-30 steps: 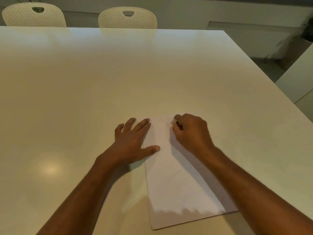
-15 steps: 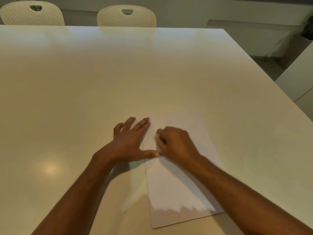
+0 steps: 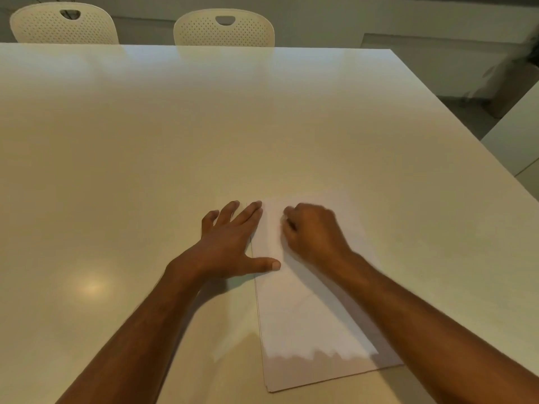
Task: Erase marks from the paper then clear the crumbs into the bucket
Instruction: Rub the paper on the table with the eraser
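Observation:
A white sheet of paper lies on the cream table in front of me, its long side running away from me. My left hand rests flat, fingers spread, on the paper's left edge, thumb on the sheet. My right hand is curled over the paper's far part, its fingertips pinching a small pale eraser that barely shows, pressed against the sheet. Motion blurs this hand. No marks or crumbs are plain to see. No bucket is in view.
Two cream perforated chairs stand at the table's far edge. The table's right edge runs diagonally, with grey floor beyond it. Another pale surface sits at the far right.
My right hand slid left and toward me across the paper, then back right and away, rubbing. My left hand stayed pressed on the paper's left edge.

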{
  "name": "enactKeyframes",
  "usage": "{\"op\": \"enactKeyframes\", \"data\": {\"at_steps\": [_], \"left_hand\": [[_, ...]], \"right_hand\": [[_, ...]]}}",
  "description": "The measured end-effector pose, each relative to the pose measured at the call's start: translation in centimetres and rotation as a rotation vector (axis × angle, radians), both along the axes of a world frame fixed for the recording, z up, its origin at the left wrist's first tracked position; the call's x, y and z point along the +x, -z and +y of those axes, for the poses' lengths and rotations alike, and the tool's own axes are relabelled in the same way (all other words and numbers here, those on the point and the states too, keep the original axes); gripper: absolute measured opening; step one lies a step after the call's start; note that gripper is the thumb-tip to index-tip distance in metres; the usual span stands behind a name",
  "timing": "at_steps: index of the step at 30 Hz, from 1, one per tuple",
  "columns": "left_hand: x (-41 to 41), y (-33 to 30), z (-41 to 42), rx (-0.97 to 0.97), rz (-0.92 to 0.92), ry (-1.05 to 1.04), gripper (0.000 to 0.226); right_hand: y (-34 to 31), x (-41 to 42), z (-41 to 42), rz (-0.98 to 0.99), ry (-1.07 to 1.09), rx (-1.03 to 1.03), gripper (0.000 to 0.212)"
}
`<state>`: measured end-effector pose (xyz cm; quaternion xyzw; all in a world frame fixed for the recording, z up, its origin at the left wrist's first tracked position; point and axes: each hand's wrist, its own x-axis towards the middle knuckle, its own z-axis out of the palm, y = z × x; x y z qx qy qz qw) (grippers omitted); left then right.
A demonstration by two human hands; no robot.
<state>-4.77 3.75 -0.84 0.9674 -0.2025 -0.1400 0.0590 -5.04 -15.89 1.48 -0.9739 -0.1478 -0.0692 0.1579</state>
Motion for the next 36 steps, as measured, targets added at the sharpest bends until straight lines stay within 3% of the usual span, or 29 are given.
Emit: {"op": "enactKeyframes", "data": {"at_steps": [3,7,12,17,21,25,27,30,34,36], "left_hand": [[0.0,0.0,0.1,0.01,0.003,0.003,0.123],[0.0,0.1,0.0,0.004,-0.006,-0.01,0.125],[0.1,0.2,0.1,0.003,-0.016,0.0,0.126],[0.0,0.1,0.0,0.017,-0.021,-0.015,0.126],[0.0,0.1,0.0,0.018,-0.024,-0.002,0.126],[0.0,0.2,0.0,0.015,-0.023,-0.016,0.126],[0.0,0.2,-0.1,0.01,-0.022,-0.015,0.126],[0.0,0.1,-0.1,0.012,-0.014,-0.02,0.129],[0.0,-0.2,-0.2,0.027,-0.016,-0.013,0.125],[-0.1,-0.3,-0.2,0.029,-0.014,-0.013,0.125]], "right_hand": [[-0.1,-2.2,1.5,0.114,-0.207,0.05,0.026],[0.1,2.0,-0.8,-0.023,0.078,-0.05,0.026],[-0.2,-1.1,1.9,0.066,-0.244,0.019,0.025],[-0.3,2.8,0.1,-0.022,0.027,-0.056,0.023],[-0.5,-1.7,1.6,0.107,-0.259,-0.016,0.021],[-0.7,0.8,-2.2,0.008,0.08,-0.112,0.021],[-0.7,-0.5,-2.2,-0.044,0.045,-0.105,0.019],[-0.3,-4.4,-0.6,0.065,-0.182,-0.023,0.022],[-0.3,-0.7,-4.1,-0.006,0.145,-0.08,0.022],[-0.5,-1.5,-3.4,-0.03,0.127,-0.072,0.018]]}}
